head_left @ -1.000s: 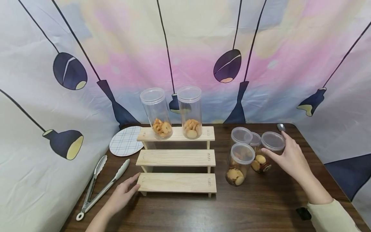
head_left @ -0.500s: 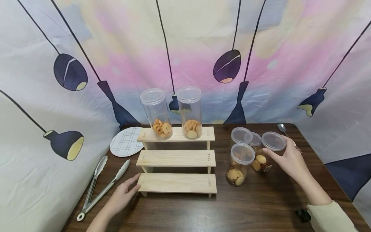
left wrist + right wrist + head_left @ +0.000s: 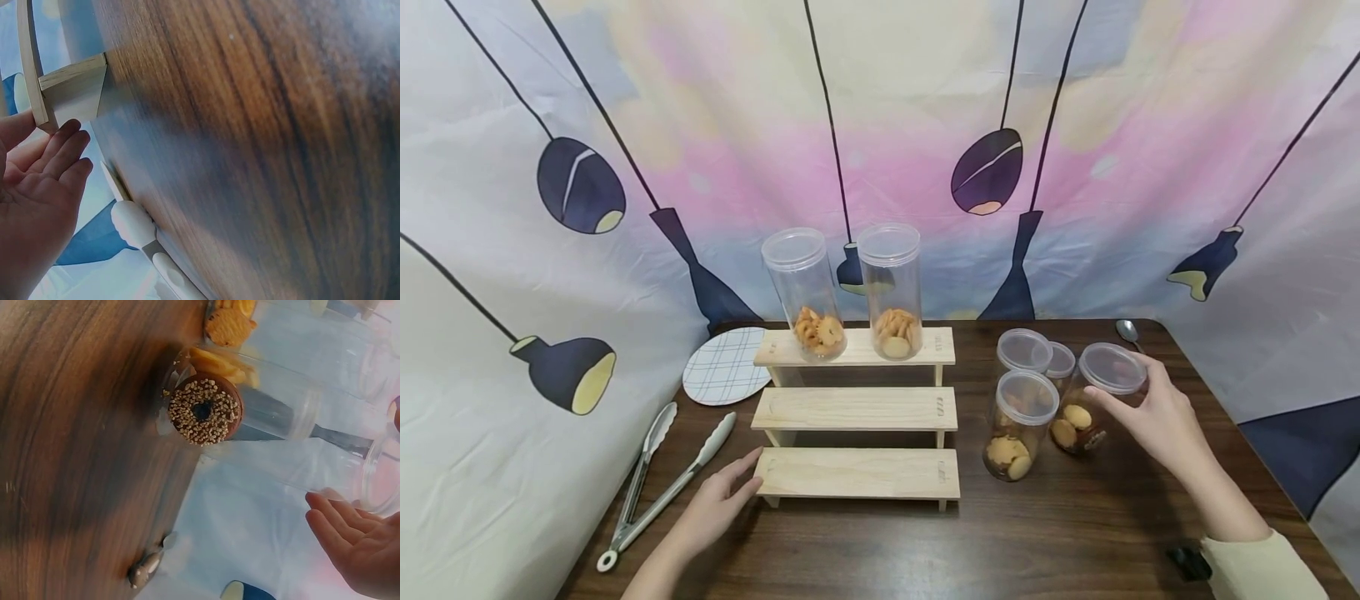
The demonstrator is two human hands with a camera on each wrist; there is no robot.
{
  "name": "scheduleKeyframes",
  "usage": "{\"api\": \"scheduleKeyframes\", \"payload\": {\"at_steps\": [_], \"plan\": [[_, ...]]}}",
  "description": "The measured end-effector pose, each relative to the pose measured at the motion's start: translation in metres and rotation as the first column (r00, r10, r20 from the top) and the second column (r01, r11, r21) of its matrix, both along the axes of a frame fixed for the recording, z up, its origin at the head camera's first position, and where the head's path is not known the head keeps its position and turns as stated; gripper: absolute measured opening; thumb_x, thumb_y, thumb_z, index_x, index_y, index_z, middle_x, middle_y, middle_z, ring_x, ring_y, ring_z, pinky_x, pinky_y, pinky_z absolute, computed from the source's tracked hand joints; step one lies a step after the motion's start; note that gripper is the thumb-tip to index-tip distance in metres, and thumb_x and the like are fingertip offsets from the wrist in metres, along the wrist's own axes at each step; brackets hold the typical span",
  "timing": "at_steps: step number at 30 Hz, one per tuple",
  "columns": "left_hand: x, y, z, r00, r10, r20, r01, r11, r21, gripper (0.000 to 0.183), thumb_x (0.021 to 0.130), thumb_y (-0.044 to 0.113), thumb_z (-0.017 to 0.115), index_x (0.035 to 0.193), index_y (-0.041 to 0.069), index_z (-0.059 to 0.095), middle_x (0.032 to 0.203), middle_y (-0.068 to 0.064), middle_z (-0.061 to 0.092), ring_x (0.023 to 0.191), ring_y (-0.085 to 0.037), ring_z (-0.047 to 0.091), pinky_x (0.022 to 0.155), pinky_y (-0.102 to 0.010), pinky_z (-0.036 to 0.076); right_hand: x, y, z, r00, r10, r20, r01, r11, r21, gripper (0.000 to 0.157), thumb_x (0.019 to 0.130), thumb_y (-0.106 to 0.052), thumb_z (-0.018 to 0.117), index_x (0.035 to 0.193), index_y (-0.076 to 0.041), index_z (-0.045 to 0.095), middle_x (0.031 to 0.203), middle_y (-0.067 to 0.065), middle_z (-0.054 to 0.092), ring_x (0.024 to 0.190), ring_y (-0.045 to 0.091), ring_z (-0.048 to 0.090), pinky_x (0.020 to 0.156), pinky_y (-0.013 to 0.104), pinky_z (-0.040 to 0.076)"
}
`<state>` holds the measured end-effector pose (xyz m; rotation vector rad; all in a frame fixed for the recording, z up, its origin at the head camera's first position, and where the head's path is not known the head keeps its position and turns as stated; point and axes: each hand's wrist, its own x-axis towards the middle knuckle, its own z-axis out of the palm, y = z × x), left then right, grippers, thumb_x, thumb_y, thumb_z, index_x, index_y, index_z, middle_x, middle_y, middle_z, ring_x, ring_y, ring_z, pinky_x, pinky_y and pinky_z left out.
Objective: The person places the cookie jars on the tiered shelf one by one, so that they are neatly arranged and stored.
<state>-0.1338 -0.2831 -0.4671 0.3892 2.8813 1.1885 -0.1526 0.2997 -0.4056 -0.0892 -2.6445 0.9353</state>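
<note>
Lightly, fingers relaxed, the left hand (image 3: 718, 500) touches the lowest shelf (image 3: 857, 472). Just beside the other jars (image 3: 1021, 429), 1 clear jar (image 3: 1078, 400) — light, stiff, slick, I'd guess, best held below its lid (image 3: 1114, 368) — shows round biscuits (image 3: 1077, 416) and 1 nut-studded ring (image 3: 203, 409). The right hand (image 3: 1165, 417), half open, clasps its top.

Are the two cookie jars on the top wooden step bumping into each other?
Apart. The head view shows bare wood of the top step between the bottoms of the left jar and right jar.
</note>
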Motion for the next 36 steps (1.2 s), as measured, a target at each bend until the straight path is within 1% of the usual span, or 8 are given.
{"api": "scheduleKeyframes", "payload": {"at_steps": [3, 9, 13, 17, 20, 25, 33, 36], "plan": [[0.000, 0.001, 0.000, 1.000, 0.008, -0.002, -0.008, 1.000, -0.002, 0.047, 0.099, 0.017, 0.057, 0.138, -0.007, 0.047, 0.134, -0.027, 0.050, 0.125, -0.040, 0.044, 0.100, -0.055, 0.036, 0.005, -0.001, 0.005, 1.000, -0.006, 0.002, 0.006, 1.000, 0.008, 0.088, 0.082, -0.047, 0.074, 0.144, -0.001, 0.031, 0.114, 0.028, 0.053, 0.079, 0.034, 0.052, 0.058, 0.041, 0.038], [0.000, 0.001, 0.000, 1.000, 0.015, -0.005, -0.015, 1.000, -0.002, 0.046, 0.098, 0.016, 0.057, 0.137, -0.007, 0.048, 0.134, -0.027, 0.050, 0.125, -0.040, 0.044, 0.100, -0.055, 0.036, 0.015, -0.003, 0.015, 1.000, -0.009, 0.013, 0.009, 1.000, 0.016, 0.090, 0.080, -0.049, 0.075, 0.144, -0.002, 0.032, 0.116, 0.029, 0.052, 0.095, 0.046, 0.053, 0.065, 0.056, 0.042], [0.000, 0.002, 0.001, 1.000, 0.014, -0.001, -0.014, 1.000, -0.001, 0.047, 0.098, 0.016, 0.057, 0.138, -0.007, 0.047, 0.134, -0.027, 0.050, 0.125, -0.040, 0.044, 0.100, -0.055, 0.035, 0.021, -0.004, 0.021, 1.000, -0.001, -0.023, 0.002, 0.999, 0.045, 0.088, 0.080, -0.047, 0.076, 0.142, -0.002, 0.035, 0.113, 0.026, 0.055, 0.084, 0.040, 0.055, 0.060, 0.049, 0.042], [0.000, 0.002, 0.001, 1.000, 0.015, 0.008, -0.015, 1.000, -0.002, 0.047, 0.099, 0.017, 0.057, 0.138, -0.007, 0.046, 0.135, -0.027, 0.049, 0.126, -0.040, 0.043, 0.101, -0.055, 0.035, 0.028, -0.005, 0.029, 0.999, 0.016, -0.036, -0.014, 0.998, 0.061, 0.086, 0.079, -0.046, 0.077, 0.142, -0.003, 0.036, 0.112, 0.023, 0.055, 0.081, 0.034, 0.054, 0.056, 0.040, 0.039], [0.001, 0.002, 0.002, 1.000, 0.015, 0.009, -0.015, 1.000, -0.002, 0.047, 0.099, 0.017, 0.057, 0.138, -0.007, 0.046, 0.135, -0.027, 0.049, 0.126, -0.040, 0.043, 0.101, -0.056, 0.035, 0.035, -0.006, 0.035, 0.999, 0.030, -0.026, -0.028, 0.998, 0.063, 0.087, 0.079, -0.045, 0.078, 0.143, -0.004, 0.036, 0.114, 0.024, 0.055, 0.088, 0.038, 0.056, 0.058, 0.044, 0.040], [0.002, 0.002, 0.003, 1.000, 0.015, 0.011, -0.015, 1.000, -0.002, 0.047, 0.099, 0.017, 0.056, 0.138, -0.007, 0.046, 0.135, -0.027, 0.049, 0.126, -0.041, 0.042, 0.101, -0.056, 0.035, 0.046, -0.011, 0.048, 0.999, 0.052, -0.002, -0.052, 0.995, 0.081, 0.087, 0.077, -0.046, 0.079, 0.143, -0.006, 0.037, 0.115, 0.023, 0.055, 0.091, 0.041, 0.057, 0.059, 0.047, 0.042], [0.001, 0.002, 0.003, 1.000, 0.017, 0.027, -0.017, 1.000, 0.001, 0.049, 0.099, 0.020, 0.056, 0.139, -0.006, 0.045, 0.136, -0.028, 0.048, 0.128, -0.044, 0.040, 0.101, -0.059, 0.033, 0.062, -0.021, 0.071, 0.996, 0.071, 0.048, -0.077, 0.988, 0.132, 0.090, 0.077, -0.049, 0.078, 0.145, -0.007, 0.035, 0.111, 0.021, 0.057, 0.073, 0.029, 0.056, 0.053, 0.035, 0.039], [0.001, 0.002, 0.003, 0.999, 0.017, 0.028, -0.017, 1.000, 0.001, 0.049, 0.099, 0.020, 0.056, 0.139, -0.006, 0.046, 0.135, -0.028, 0.048, 0.128, -0.043, 0.040, 0.101, -0.059, 0.033, 0.067, -0.026, 0.075, 0.995, 0.078, 0.061, -0.086, 0.986, 0.143, 0.093, 0.077, -0.050, 0.078, 0.146, -0.007, 0.033, 0.112, 0.023, 0.057, 0.072, 0.029, 0.057, 0.052, 0.036, 0.040]]}}
